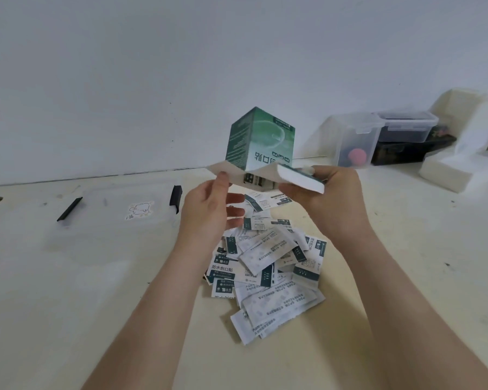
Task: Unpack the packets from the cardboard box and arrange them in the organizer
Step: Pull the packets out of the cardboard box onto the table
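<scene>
- Left hand (209,212): raised above the table, thumb pinching the left flap of the box, the other fingers loose and nearly straight beneath it.
- Right hand (333,192): raised opposite, fingers curled round the box's right flap.
- Cardboard box (261,139): green, held upside down between both hands, its open end facing down.
- Packets (268,266): white with dark green print, heaped loosely on the table below the box, between the forearms; a few show just under the opening.
- Table (96,291): pale, set against a white wall.
- Two black strips (69,209): lying to the left.
- Clear tubs (355,139): at the far right, near the wall, beside white foam blocks (445,170).
</scene>
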The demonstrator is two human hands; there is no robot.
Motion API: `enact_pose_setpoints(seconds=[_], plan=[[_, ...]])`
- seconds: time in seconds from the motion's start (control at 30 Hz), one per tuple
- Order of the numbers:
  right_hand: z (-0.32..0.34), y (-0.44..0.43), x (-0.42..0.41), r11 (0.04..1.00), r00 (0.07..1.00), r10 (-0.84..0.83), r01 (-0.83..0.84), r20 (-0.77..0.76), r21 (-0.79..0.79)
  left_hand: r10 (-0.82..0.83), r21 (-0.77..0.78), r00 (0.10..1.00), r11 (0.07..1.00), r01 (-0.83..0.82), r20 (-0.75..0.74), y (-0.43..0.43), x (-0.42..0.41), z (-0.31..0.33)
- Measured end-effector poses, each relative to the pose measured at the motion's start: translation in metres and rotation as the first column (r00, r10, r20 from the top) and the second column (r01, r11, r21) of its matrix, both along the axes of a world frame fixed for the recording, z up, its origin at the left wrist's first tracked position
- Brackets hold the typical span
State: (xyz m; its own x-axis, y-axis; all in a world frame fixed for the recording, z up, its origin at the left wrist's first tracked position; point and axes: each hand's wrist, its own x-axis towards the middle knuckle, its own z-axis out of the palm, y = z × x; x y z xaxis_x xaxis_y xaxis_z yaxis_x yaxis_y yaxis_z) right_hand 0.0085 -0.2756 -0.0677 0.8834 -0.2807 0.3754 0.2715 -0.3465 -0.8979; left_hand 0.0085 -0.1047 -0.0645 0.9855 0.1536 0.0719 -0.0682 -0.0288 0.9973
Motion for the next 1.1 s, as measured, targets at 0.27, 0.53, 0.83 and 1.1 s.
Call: enact_pose_setpoints(seconds=[0.27, 0.53, 0.83, 1.1], plan=[[-0.003, 0.001, 0.001, 0.99, 0.989, -0.041, 0.06, 0.144, -0.13, 0.039, 0.362, 0.994, 0.929, -0.073, 0.101, 0.004, 0.0, -0.006], [-0.006, -0.002, 0.004, 0.969, 0.951, -0.241, 0.224, 0.194, 0.108, -0.358, 0.966, 0.932, 0.254, 0.037, 0.059, -0.002, 0.0, -0.028], [0.006, -0.007, 0.002, 0.926, 0.892, -0.375, 0.374, 0.253, 0.054, -0.259, 0.948, 0.956, 0.313, -0.054, 0.14, 0.0, 0.002, -0.033], [0.046, -0.029, 0.023, 0.914, 0.906, -0.407, 0.402, 0.116, 0.06, -0.5, 0.971, 0.866, 0.198, 0.137, -0.02, -0.011, -0.008, -0.035]])
